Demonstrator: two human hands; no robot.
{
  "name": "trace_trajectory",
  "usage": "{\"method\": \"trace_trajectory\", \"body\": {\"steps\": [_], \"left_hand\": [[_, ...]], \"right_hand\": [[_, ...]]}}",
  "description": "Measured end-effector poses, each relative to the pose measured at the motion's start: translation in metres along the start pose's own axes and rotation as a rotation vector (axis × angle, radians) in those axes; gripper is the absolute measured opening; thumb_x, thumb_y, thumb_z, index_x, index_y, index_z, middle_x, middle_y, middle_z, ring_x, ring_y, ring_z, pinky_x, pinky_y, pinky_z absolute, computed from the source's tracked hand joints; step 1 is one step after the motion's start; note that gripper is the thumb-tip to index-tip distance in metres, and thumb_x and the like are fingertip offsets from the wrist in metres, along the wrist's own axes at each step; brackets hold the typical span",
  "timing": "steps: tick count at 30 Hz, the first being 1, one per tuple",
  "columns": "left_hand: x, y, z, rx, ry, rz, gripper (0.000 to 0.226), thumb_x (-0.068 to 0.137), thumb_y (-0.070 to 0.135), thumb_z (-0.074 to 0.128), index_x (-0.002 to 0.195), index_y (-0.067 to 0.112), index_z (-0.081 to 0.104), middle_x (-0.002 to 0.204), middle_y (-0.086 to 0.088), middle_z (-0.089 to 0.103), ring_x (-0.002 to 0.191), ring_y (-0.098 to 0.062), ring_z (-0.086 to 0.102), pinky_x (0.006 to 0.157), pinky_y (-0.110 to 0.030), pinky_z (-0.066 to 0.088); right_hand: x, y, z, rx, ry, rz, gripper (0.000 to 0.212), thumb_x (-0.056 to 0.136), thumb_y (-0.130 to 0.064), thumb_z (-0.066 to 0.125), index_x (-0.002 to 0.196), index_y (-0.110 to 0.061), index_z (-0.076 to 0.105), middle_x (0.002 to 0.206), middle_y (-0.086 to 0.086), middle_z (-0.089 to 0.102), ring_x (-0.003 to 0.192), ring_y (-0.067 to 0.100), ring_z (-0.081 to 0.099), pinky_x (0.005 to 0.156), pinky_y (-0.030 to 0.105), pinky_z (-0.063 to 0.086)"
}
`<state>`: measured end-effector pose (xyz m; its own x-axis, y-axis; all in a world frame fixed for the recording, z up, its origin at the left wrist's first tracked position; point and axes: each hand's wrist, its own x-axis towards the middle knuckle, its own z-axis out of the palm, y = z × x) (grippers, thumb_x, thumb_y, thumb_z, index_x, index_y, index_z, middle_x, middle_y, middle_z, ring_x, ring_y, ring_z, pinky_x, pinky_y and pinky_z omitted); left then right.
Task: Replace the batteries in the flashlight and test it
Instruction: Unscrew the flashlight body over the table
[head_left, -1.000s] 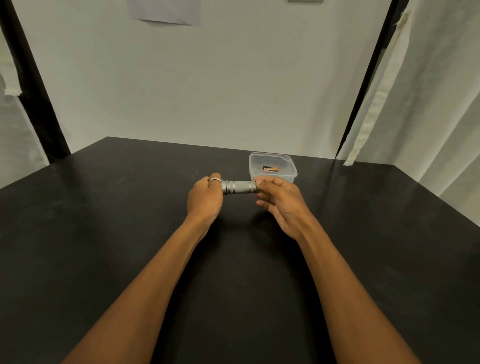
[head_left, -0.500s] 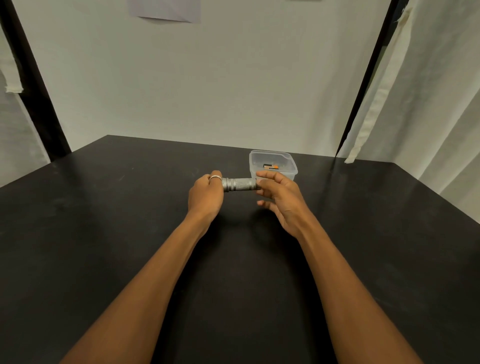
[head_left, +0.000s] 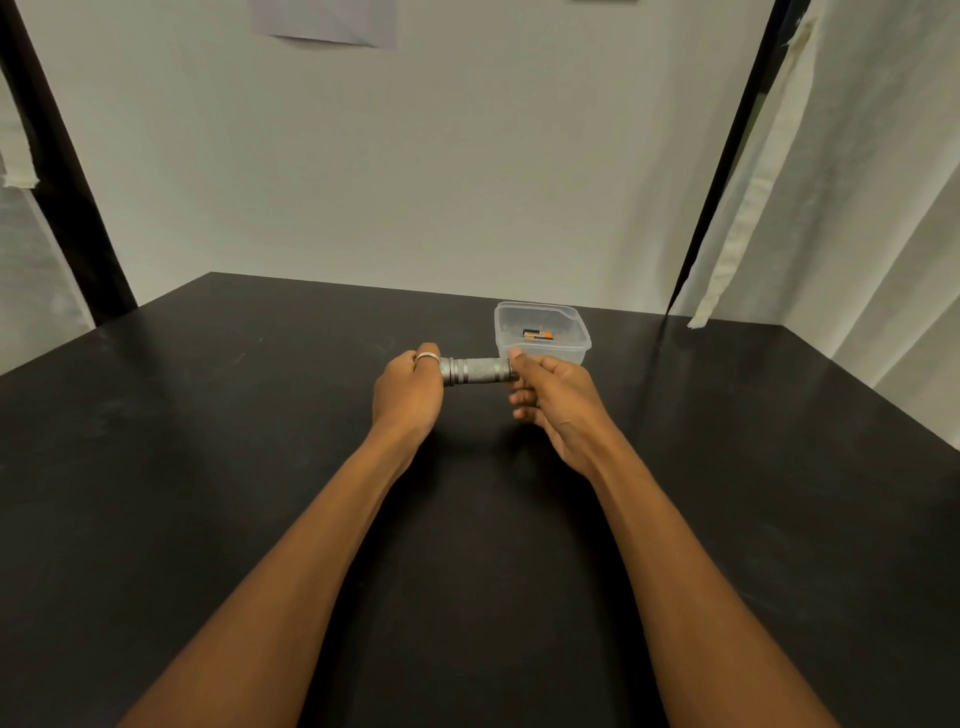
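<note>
Flashlight (head_left: 475, 370), one, silver, was held level above the desk (head_left: 208, 467) toward its far edge; left hand (head_left: 408, 387) closed around the head, right hand (head_left: 553, 395) pinching the tail end. Advice: steady the body, twist only the cap. Container (head_left: 543, 332), one, clear; batteries (head_left: 537, 334) inside, apparently two.

On my feed, a silver-grey flashlight (head_left: 475, 370) with a knurled, cross-hatched grip sits above a matte black table (head_left: 208, 467). A clear, colourless plastic tub (head_left: 571, 353) shows black-and-orange batteries (head_left: 537, 334) inside. The left hand (head_left: 408, 392) wears a silver ring (head_left: 427, 356). The wall (head_left: 441, 156) is off-white, the curtain (head_left: 857, 208) cream.
</note>
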<state>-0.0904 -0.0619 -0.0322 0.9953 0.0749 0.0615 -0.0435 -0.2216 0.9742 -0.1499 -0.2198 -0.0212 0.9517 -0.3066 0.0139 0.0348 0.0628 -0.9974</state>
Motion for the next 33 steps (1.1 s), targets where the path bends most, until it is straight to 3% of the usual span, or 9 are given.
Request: {"method": "trace_trajectory", "body": {"steps": [6, 8, 12, 16, 19, 23, 26, 29, 33], "left_hand": [[0.0003, 0.0001, 0.0005, -0.004, 0.002, 0.002, 0.038, 0.097, 0.04, 0.038, 0.094, 0.012, 0.064, 0.083, -0.007, 0.059, 0.073, -0.021, 0.051, 0.07, -0.039, 0.046], [0.0002, -0.0003, 0.0001, -0.001, 0.004, 0.003, 0.04, 0.098, 0.04, 0.037, 0.096, 0.011, 0.065, 0.083, -0.007, 0.059, 0.074, -0.021, 0.051, 0.07, -0.039, 0.047], [0.0007, -0.0012, -0.0004, 0.003, 0.0, 0.008, 0.043, 0.098, 0.042, 0.037, 0.096, 0.009, 0.064, 0.081, -0.006, 0.058, 0.071, -0.021, 0.05, 0.069, -0.039, 0.046], [0.0006, -0.0005, -0.0005, -0.007, 0.001, -0.005, 0.043, 0.096, 0.042, 0.037, 0.098, 0.009, 0.065, 0.086, -0.009, 0.062, 0.073, -0.022, 0.051, 0.071, -0.038, 0.046], [0.0, -0.0001, -0.0011, -0.016, -0.002, -0.011, 0.042, 0.097, 0.042, 0.037, 0.098, 0.01, 0.065, 0.087, -0.008, 0.062, 0.074, -0.022, 0.051, 0.071, -0.038, 0.047], [-0.0006, 0.0002, -0.0008, -0.03, -0.011, -0.006, 0.037, 0.097, 0.042, 0.037, 0.089, 0.016, 0.062, 0.083, -0.007, 0.058, 0.072, -0.021, 0.048, 0.068, -0.038, 0.043], [-0.0012, 0.0002, -0.0009, -0.036, -0.012, 0.004, 0.036, 0.096, 0.041, 0.037, 0.085, 0.016, 0.06, 0.08, -0.006, 0.056, 0.07, -0.02, 0.047, 0.067, -0.038, 0.043], [-0.0017, 0.0004, -0.0013, -0.026, -0.013, 0.005, 0.035, 0.099, 0.04, 0.037, 0.087, 0.016, 0.06, 0.081, -0.006, 0.056, 0.071, -0.02, 0.048, 0.068, -0.038, 0.044], [-0.0019, 0.0006, -0.0008, -0.031, -0.026, 0.009, 0.035, 0.098, 0.04, 0.037, 0.084, 0.017, 0.059, 0.08, -0.006, 0.056, 0.07, -0.021, 0.047, 0.068, -0.038, 0.043]], "right_hand": [[-0.0016, -0.0019, -0.004, 0.127, -0.069, -0.072, 0.019, 0.095, 0.0, 0.064, 0.108, -0.011, 0.075, 0.11, 0.011, 0.073, 0.098, 0.018, 0.07, 0.08, 0.03, 0.06], [-0.0017, -0.0012, -0.0035, 0.131, -0.068, -0.068, 0.016, 0.096, -0.005, 0.067, 0.109, -0.011, 0.074, 0.113, 0.013, 0.073, 0.097, 0.019, 0.07, 0.081, 0.031, 0.061], [0.0011, 0.0024, -0.0008, -0.013, 0.014, -0.034, 0.026, 0.098, -0.03, 0.069, 0.102, -0.004, 0.073, 0.084, 0.01, 0.07, 0.072, 0.014, 0.065, 0.07, 0.028, 0.059], [0.0013, 0.0022, -0.0041, 0.079, -0.042, -0.078, 0.011, 0.096, -0.007, 0.068, 0.104, -0.004, 0.074, 0.097, 0.012, 0.072, 0.084, 0.017, 0.069, 0.079, 0.031, 0.061], [-0.0008, -0.0001, -0.005, 0.159, -0.094, -0.094, 0.019, 0.093, 0.006, 0.065, 0.103, -0.007, 0.073, 0.106, 0.012, 0.071, 0.095, 0.018, 0.071, 0.084, 0.033, 0.061], [-0.0013, -0.0001, -0.0039, 0.145, -0.096, -0.051, 0.013, 0.096, -0.01, 0.068, 0.109, -0.009, 0.072, 0.104, 0.009, 0.073, 0.091, 0.017, 0.071, 0.077, 0.029, 0.061], [0.0005, 0.0016, -0.0022, 0.031, -0.035, -0.027, 0.029, 0.099, -0.031, 0.068, 0.106, -0.004, 0.073, 0.087, 0.008, 0.07, 0.074, 0.013, 0.066, 0.067, 0.027, 0.059], [0.0013, 0.0021, -0.0036, 0.011, -0.035, -0.043, 0.028, 0.098, -0.026, 0.069, 0.108, 0.0, 0.073, 0.087, 0.01, 0.07, 0.074, 0.014, 0.066, 0.067, 0.026, 0.058], [-0.0014, -0.0017, -0.0097, 0.068, -0.063, -0.058, 0.016, 0.095, -0.009, 0.07, 0.11, -0.006, 0.076, 0.11, 0.013, 0.076, 0.096, 0.022, 0.072, 0.077, 0.03, 0.061]]}}
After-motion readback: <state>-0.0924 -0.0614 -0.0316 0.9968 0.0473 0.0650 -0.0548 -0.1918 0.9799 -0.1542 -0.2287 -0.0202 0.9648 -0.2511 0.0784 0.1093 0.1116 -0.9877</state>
